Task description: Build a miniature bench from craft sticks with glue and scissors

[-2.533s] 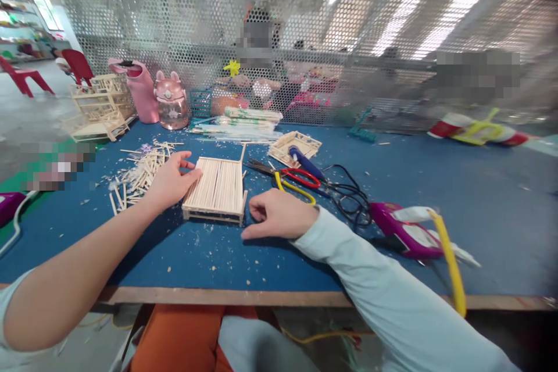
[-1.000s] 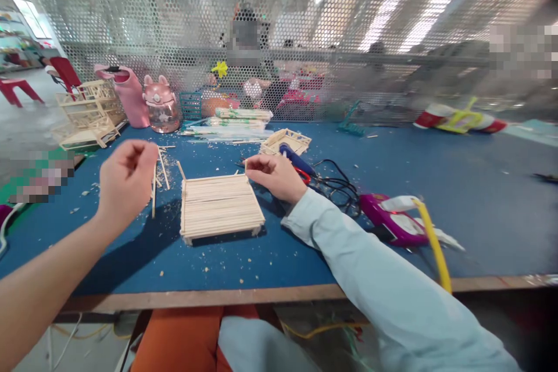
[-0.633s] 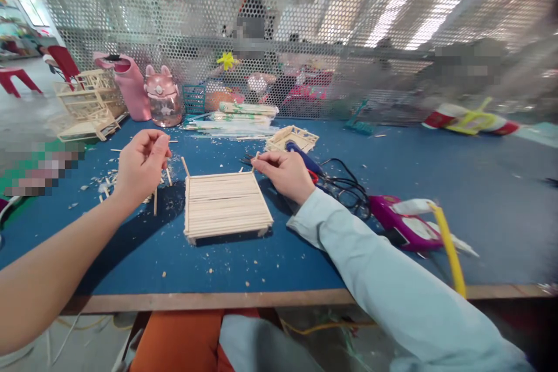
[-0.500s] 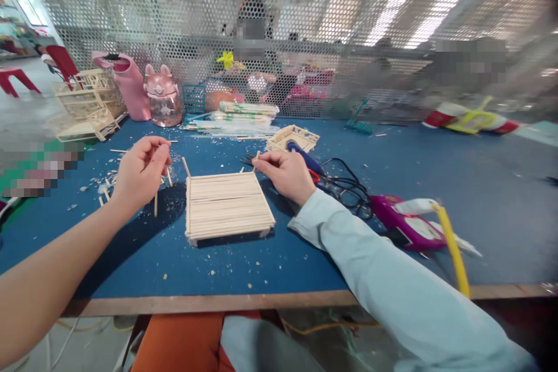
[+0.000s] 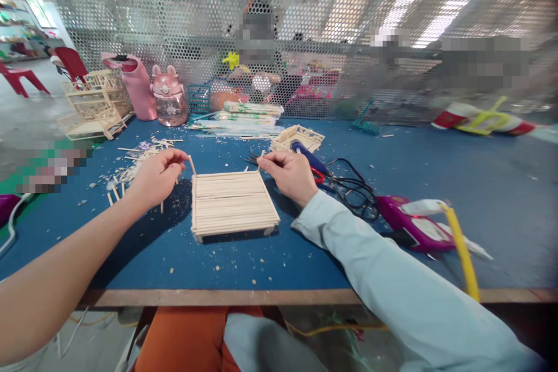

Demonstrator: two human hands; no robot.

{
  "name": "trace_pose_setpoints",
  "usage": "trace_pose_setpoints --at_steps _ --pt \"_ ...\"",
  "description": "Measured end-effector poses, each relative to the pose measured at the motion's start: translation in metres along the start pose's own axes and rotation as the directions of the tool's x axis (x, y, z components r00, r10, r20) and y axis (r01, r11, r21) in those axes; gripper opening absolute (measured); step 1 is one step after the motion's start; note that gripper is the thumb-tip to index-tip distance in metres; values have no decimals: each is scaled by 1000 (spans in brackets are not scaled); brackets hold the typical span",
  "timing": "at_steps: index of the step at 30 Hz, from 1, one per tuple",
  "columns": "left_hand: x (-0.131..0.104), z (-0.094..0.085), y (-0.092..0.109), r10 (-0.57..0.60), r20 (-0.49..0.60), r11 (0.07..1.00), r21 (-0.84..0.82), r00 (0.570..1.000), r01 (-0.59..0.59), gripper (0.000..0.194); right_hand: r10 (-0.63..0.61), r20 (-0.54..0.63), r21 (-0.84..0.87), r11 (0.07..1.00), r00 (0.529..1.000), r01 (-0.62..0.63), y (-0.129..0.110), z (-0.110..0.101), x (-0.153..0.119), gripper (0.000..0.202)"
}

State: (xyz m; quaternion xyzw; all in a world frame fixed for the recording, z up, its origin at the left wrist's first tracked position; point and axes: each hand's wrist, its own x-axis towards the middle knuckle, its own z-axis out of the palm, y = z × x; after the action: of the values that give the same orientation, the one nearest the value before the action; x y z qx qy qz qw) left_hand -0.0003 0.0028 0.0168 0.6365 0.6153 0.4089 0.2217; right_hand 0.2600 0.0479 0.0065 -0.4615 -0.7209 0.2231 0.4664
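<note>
A raft-like panel of pale wooden sticks [image 5: 233, 203] lies on the blue table, with short stick posts standing at its two far corners. My right hand [image 5: 288, 174] pinches the post at the far right corner [image 5: 261, 161] between thumb and forefinger. My left hand [image 5: 161, 174] is beside the far left post [image 5: 192, 166]. Its forefinger tip is at the post's top, either touching it or just short of it; the thumb is a little apart. Nothing shows in the left hand. Loose sticks and scraps [image 5: 131, 171] lie behind and beside it.
Behind my right hand are a small stick tray [image 5: 311, 138], a blue-handled tool [image 5: 307, 154] and a coiled black cable [image 5: 355, 200]. A purple glue gun [image 5: 414, 224] lies to the right. Bagged sticks [image 5: 250, 113], a pink bottle [image 5: 138, 90] and a stick model [image 5: 96, 104] stand along the mesh screen [image 5: 318, 87].
My left hand has moved right, up to the far left post, and its fingers have stretched forward. The right hand keeps its pinch on the right post. The view has shifted slightly.
</note>
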Motion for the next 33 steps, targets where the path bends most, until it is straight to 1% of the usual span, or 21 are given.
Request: trace_pose_setpoints --at_steps 5,8,10,12,13,17,23,33 --pt "-2 0 2 32 -41 999 11 999 -32 27 -4 16 -6 1000 1000 4 -1 0 0 22" --pt "-3 -2 4 60 -58 998 38 996 -58 26 -11 17 22 1000 1000 10 -1 -1 -1 22" --pt "-5 -3 6 80 -64 995 56 995 -77 25 -10 2 52 999 1000 10 0 -3 -2 30" --pt "-6 -4 8 97 -51 994 55 994 -94 25 -9 -19 79 997 1000 10 1 -6 -3 38" --pt "-7 -4 9 102 -36 994 45 994 -101 26 -11 -26 90 996 1000 13 2 -7 -4 38" --pt "-6 -2 9 110 20 994 11 994 -111 28 -7 -23 116 993 1000 9 4 -6 -6 32" --pt "-1 3 4 101 42 994 36 994 -102 22 -5 18 161 987 1000 2 3 1 -7 28" --pt "3 3 0 39 65 997 60 997 -43 25 4 -2 163 987 1000 -3 7 6 -7 28"
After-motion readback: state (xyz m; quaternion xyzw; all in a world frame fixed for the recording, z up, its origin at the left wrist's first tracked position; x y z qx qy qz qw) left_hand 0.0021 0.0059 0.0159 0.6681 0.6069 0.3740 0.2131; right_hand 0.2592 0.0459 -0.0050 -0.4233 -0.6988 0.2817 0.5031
